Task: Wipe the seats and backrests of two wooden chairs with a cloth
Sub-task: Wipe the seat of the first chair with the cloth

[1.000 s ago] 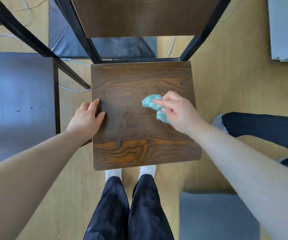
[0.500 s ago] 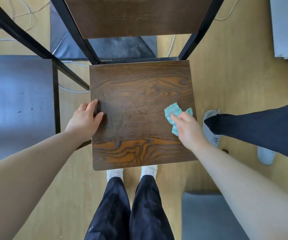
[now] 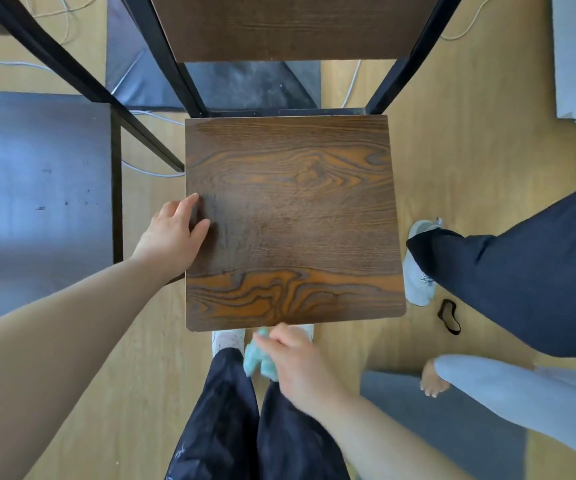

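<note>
A wooden chair stands below me, its brown seat (image 3: 293, 209) in the middle of the view and its backrest (image 3: 290, 26) at the top, on a black metal frame. My left hand (image 3: 172, 233) rests on the seat's left edge, fingers on top. My right hand (image 3: 297, 365) is off the seat, just past its front edge above my legs, and holds a crumpled teal cloth (image 3: 257, 358). A second chair's dark seat (image 3: 37, 202) is at the left.
Two other people's legs (image 3: 508, 282) and feet stand on the wooden floor close to the chair's right side. A black band (image 3: 449, 317) lies by the seat's front right corner. A grey mat (image 3: 435, 420) lies at the lower right. Cables run behind the chairs.
My right hand has drawn the cloth from the seat's middle to its right side, then off the front edge toward me. My left hand has stayed put. A second pair of legs has come in.
</note>
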{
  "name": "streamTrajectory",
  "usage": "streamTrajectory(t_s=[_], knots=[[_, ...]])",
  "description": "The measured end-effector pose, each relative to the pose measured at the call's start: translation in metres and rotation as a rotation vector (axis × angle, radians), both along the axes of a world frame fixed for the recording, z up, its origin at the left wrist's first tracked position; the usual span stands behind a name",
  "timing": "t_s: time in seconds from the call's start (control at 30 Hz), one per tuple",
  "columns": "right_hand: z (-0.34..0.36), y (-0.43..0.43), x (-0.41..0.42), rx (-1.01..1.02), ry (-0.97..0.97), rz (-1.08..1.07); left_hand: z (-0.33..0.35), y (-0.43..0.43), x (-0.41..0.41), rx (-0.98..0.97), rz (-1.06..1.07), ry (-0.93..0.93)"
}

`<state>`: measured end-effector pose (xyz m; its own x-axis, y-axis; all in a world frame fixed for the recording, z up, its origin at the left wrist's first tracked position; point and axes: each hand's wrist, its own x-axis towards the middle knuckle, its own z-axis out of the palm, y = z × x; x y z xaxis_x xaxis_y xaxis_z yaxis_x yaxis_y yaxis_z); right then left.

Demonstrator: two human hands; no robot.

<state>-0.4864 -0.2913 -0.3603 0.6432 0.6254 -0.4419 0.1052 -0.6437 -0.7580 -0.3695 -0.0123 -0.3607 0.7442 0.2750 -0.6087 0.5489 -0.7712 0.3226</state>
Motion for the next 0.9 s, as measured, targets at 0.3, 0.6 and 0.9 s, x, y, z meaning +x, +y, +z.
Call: streamTrajectory(t_s=[0.3,0.6,0.9], knots=[[0.026,-0.068,0.244,-0.229,-0.615,-0.186,0.003,-0.005,-0.001,-0.030,0.035,0.004],[-0.017,-0.106,0.217,-0.533,-0.348,-0.223,0.001,0.003,0.000,-0.033,-0.006,0.001],[-0.011,-0.145,0.093,-0.577,-0.290,-0.253,0.006,0.003,0.004,-0.054,-0.021,-0.003]])
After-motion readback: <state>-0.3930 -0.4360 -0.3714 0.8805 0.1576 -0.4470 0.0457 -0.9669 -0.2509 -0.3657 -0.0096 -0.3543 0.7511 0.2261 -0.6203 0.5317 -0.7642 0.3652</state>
